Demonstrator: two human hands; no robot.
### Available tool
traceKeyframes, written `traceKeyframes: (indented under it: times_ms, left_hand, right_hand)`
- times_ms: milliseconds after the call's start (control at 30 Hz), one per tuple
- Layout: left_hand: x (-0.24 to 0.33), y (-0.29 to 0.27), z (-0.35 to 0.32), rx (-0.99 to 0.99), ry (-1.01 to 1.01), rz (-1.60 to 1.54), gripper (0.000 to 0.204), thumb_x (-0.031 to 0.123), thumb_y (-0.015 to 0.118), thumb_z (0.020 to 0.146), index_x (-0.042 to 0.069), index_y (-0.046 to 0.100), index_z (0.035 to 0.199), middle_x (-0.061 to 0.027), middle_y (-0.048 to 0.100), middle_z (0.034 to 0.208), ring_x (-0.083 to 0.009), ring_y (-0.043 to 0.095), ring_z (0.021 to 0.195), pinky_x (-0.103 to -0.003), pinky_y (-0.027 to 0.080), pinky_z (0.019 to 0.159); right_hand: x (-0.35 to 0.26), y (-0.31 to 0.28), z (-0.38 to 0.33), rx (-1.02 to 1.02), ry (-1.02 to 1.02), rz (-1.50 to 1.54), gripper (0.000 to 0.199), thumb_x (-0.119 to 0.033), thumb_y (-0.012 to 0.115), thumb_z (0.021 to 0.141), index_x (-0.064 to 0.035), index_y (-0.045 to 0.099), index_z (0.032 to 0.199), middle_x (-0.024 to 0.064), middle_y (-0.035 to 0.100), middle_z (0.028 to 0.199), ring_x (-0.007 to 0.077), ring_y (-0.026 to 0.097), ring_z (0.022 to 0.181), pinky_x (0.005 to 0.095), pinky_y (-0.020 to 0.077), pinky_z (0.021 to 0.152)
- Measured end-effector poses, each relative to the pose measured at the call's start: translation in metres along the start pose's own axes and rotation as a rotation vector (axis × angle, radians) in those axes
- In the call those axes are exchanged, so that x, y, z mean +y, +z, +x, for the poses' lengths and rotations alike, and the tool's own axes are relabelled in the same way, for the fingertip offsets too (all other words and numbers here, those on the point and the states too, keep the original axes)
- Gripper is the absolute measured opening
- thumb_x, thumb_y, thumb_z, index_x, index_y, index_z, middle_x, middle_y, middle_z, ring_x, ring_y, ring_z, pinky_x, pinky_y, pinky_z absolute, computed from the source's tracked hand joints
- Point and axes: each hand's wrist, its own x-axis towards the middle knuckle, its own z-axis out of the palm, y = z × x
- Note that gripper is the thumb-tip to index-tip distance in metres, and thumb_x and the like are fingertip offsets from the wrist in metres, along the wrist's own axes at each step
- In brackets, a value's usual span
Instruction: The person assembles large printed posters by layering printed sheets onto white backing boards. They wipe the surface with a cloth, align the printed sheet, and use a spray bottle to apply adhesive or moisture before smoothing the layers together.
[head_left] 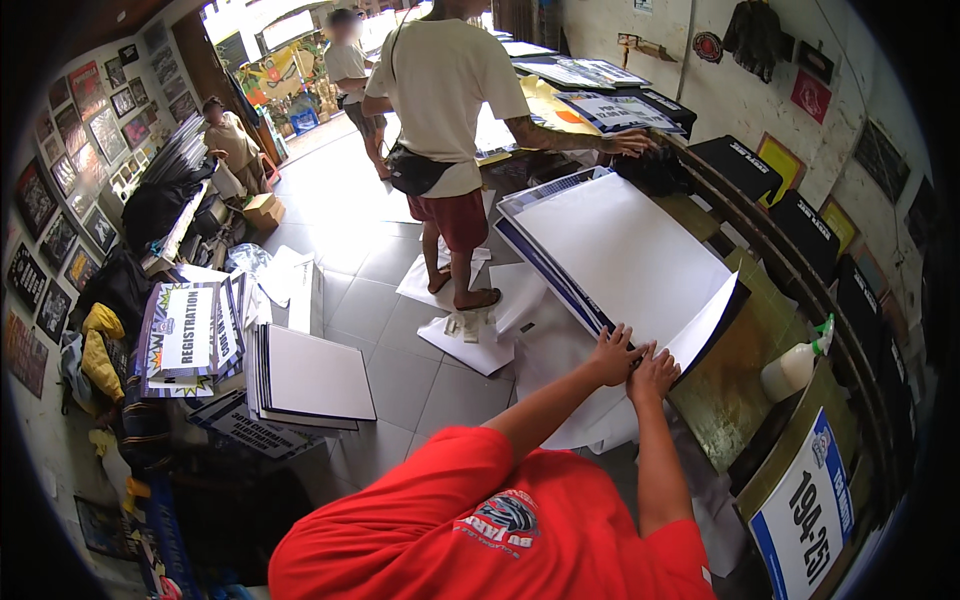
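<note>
A large white board with a dark blue rim (615,245) lies on the worktable (725,400) ahead of me. A thin white sheet (700,325) covers it, and its near corner curls up off the board. My left hand (612,355) lies with fingers spread on the board's near edge. Touching it on the right, my right hand (653,373) is curled at the lifted corner of the sheet, apparently pinching it. Both forearms reach out from my red shirt.
A person in a cream shirt and red shorts (445,110) stands at the table's far end, one hand on it. A spray bottle (795,368) stands on the right. Paper scraps (465,340) litter the tiles. Stacked boards (310,380) and signs sit left.
</note>
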Motion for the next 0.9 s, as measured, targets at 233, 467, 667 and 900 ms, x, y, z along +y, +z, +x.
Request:
traceKeyframes:
  times_ms: [233,467,667,900]
  left_hand:
    - [-0.003,-0.005,-0.002,-0.035,0.042,-0.015,0.059,0.030,0.052,0.089,0.025,0.037,0.145,-0.0246,0.024,0.151,-0.0411,0.017,0.142,-0.061,0.017,0.110]
    - [-0.038,0.009,-0.058,0.156,0.112,-0.234,0.065,0.020,0.057,0.079,0.014,0.041,0.142,-0.0256,0.026,0.149,-0.0418,0.019,0.141,-0.057,0.019,0.111]
    - [-0.119,0.090,-0.197,0.258,-0.199,-0.425,0.055,0.017,0.061,0.078,0.011,0.050,0.132,-0.0216,0.032,0.147,-0.0397,0.031,0.135,-0.052,0.027,0.109]
    - [-0.177,0.239,-0.517,-0.159,-1.504,-0.572,0.049,0.031,0.055,0.084,0.015,0.054,0.130,-0.0192,0.052,0.134,-0.0376,0.047,0.126,-0.049,0.039,0.103]
  right_hand:
    - [0.006,0.005,0.010,0.066,0.020,-0.012,0.050,-0.032,0.054,0.088,-0.0081,0.051,0.131,0.0184,0.047,0.130,0.0322,0.038,0.128,0.0526,0.0199,0.112]
    - [0.039,0.000,0.011,0.151,-0.080,-0.068,0.037,-0.016,0.063,0.076,-0.0069,0.066,0.111,0.0207,0.049,0.134,0.0356,0.035,0.133,0.0538,0.0243,0.110]
    - [0.084,-0.005,0.018,0.193,-0.378,-0.065,0.026,-0.005,0.062,0.073,-0.0053,0.069,0.099,0.0188,0.055,0.126,0.0378,0.041,0.128,0.0497,0.0354,0.104]
    - [0.090,-0.031,0.048,0.241,-0.586,0.053,0.015,-0.002,0.062,0.071,-0.0042,0.070,0.083,0.0157,0.062,0.110,0.0380,0.049,0.120,0.0477,0.0408,0.099]
